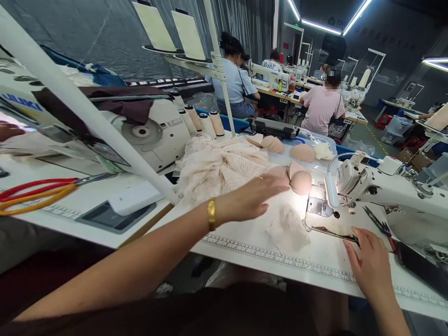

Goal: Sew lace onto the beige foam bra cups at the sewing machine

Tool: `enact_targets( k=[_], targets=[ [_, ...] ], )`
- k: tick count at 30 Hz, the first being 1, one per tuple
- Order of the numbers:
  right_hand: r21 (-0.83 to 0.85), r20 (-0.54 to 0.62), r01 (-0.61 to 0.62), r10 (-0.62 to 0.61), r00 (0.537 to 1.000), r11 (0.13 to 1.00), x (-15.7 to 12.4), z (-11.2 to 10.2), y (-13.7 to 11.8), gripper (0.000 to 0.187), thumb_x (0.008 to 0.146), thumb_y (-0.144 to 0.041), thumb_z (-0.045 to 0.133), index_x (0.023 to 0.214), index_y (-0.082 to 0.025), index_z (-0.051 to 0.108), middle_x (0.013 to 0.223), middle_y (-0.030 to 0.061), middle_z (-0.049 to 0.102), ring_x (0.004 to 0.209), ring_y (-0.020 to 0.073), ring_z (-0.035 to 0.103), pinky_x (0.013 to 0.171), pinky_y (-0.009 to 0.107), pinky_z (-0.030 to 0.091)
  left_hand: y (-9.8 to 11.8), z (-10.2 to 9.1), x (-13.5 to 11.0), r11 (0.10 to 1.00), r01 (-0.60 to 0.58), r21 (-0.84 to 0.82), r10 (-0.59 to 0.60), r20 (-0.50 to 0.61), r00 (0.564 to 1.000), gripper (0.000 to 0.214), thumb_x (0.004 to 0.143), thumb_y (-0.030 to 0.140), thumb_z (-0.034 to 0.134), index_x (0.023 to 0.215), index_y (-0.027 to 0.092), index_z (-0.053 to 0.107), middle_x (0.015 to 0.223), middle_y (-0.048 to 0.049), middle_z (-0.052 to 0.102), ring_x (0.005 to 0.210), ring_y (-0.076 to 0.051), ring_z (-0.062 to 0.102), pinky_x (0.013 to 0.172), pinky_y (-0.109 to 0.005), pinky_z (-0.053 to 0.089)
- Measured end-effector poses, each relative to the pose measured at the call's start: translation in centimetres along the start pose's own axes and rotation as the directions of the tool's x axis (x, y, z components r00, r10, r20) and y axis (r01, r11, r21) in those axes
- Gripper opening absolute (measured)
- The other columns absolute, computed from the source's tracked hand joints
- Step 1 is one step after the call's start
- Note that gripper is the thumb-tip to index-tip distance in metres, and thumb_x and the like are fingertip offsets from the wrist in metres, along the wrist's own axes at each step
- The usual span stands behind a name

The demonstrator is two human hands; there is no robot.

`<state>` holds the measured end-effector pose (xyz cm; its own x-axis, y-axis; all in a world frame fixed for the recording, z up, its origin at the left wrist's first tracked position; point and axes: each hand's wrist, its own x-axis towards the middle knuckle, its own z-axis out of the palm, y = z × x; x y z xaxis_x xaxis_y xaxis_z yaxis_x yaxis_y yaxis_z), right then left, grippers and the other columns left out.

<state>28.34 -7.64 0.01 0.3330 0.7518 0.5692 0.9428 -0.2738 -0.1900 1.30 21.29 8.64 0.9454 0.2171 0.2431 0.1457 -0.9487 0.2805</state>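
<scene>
My left hand (250, 198) stretches over the table, its fingers extended toward the beige moulded bra cups (301, 183) beside the lit sewing machine. Its fingertips overlap the nearest cups; whether they touch is unclear. A pile of cream lace pieces (224, 163) lies behind this hand. One loose lace piece (290, 228) rests flat in front of the needle plate (320, 206). My right hand (373, 256) is at the front edge of the machine bed, thumb and index finger apart. A small dark thing shows between them, too small to name. Thread snips (378, 221) lie just behind.
The white sewing machine (395, 179) stands at right, a black phone (422, 268) before it. More cups (273, 143) lie at the back by a clear plastic tray (329, 144). Left are a thread-stand pole (84, 102), thread cones (206, 125) and large scissors (45, 189). Co-workers sit beyond.
</scene>
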Motion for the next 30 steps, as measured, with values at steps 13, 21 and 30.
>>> enact_targets(
  k=[13,21,30],
  targets=[
    [0.808,0.416,-0.419,0.104,0.903,0.414,2.7,3.6,-9.4,0.040,0.096,-0.051,0.060,0.127,-0.027,0.059,0.114,0.0079,0.069,0.104,0.0270,0.064,0.090,0.041,0.054,5.3,3.7,3.6,0.778,0.220,-0.588,-0.171,0.138,0.976,0.035,0.100,0.046,0.044,0.080,0.020,0.054,0.075,-0.0003,0.054,0.069,-0.017,0.047,0.064,-0.028,0.036],
    [0.770,0.630,-0.638,0.161,0.760,-0.004,3.5,4.0,-8.8,0.035,0.082,-0.054,0.072,0.096,-0.023,0.065,0.084,0.0020,0.071,0.077,0.0228,0.065,0.064,0.030,0.049,6.5,6.1,2.3,0.416,0.329,-0.848,-0.302,0.212,0.929,0.048,0.078,0.050,0.074,0.111,0.020,0.060,0.083,0.0015,0.052,0.076,-0.015,0.050,0.067,-0.025,0.041],
    [0.777,0.442,-0.515,0.268,0.856,0.362,3.2,3.7,-6.9,0.048,0.093,-0.066,0.057,0.112,-0.023,0.064,0.101,0.0065,0.067,0.090,0.0225,0.062,0.078,0.034,0.051,7.3,7.5,3.1,0.481,0.365,-0.797,-0.400,0.171,0.901,0.032,0.089,0.049,0.057,0.083,0.018,0.057,0.069,0.0032,0.046,0.060,-0.013,0.043,0.051,-0.024,0.037]
  ],
)
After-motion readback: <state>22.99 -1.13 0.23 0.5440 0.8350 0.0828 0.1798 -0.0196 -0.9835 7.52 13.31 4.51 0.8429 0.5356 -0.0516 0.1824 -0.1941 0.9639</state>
